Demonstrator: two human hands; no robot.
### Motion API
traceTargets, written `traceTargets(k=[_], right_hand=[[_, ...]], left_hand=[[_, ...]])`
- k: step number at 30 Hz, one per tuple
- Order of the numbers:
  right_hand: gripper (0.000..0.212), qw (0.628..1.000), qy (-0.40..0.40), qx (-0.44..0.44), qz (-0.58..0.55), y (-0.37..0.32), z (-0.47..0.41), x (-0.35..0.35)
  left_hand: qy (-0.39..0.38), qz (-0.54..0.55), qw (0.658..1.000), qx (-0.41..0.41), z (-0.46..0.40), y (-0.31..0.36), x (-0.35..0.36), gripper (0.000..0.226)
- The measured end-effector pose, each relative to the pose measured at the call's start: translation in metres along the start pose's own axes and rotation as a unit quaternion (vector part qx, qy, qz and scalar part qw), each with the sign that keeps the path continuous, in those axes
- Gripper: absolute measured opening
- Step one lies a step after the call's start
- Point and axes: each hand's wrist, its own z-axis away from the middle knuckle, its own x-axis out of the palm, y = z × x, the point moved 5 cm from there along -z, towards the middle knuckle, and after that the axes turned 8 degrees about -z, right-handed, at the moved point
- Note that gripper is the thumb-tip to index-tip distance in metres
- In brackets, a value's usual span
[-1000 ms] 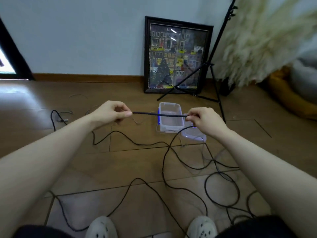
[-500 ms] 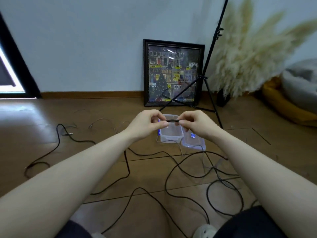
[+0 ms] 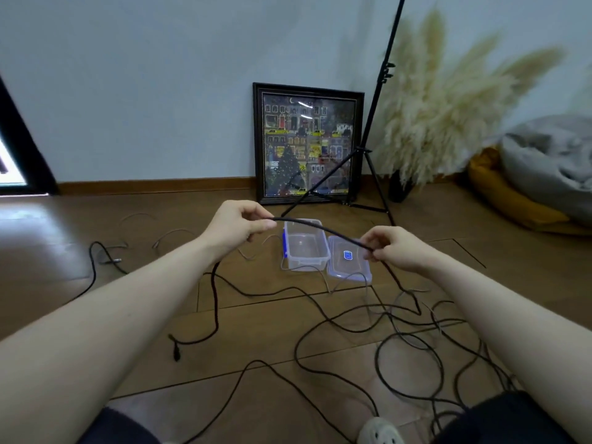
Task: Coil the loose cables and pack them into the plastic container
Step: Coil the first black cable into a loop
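Both forearms extend forward above the wooden floor (image 3: 96, 225). The left hand (image 3: 235, 224) pinches a black cable (image 3: 323, 230) between thumb and fingers; the right hand (image 3: 395, 248), held lower, grips the same cable. The 2 hands are apart, the cable span arching between them. Beyond them, the clear plastic container (image 3: 306, 245) sits open mid-floor, its lid (image 3: 349, 259) just beside it.

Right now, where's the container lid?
In the head view the lid lies flat on the floor just right of centre, touching the right side of the open container and below the right hand.
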Motion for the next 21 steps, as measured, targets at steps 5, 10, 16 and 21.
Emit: traceTargets(k=[5,10,16,21], right_hand=[[0.028,0.992,-0.047,-0.037,-0.108,-0.023,-0.001,0.02],[0.012,0.984,-0.07,-0.091,-0.134,-0.035,-0.009,0.046],[0.026,0.984,0.079,-0.062,-0.145,-0.02,-0.031,0.019],[0.021,0.961,0.219,0.012,-0.166,0.016,-0.036,-0.018]], left_hand=[[-0.031,-0.065,0.997,0.032,-0.004,0.012,0.033,0.006],[-0.059,-0.119,0.987,0.094,-0.011,0.026,0.072,0.008],[-0.044,-0.064,0.996,0.044,-0.033,0.004,0.068,0.019],[-0.014,0.016,1.0,0.023,-0.039,-0.016,0.053,0.02]])
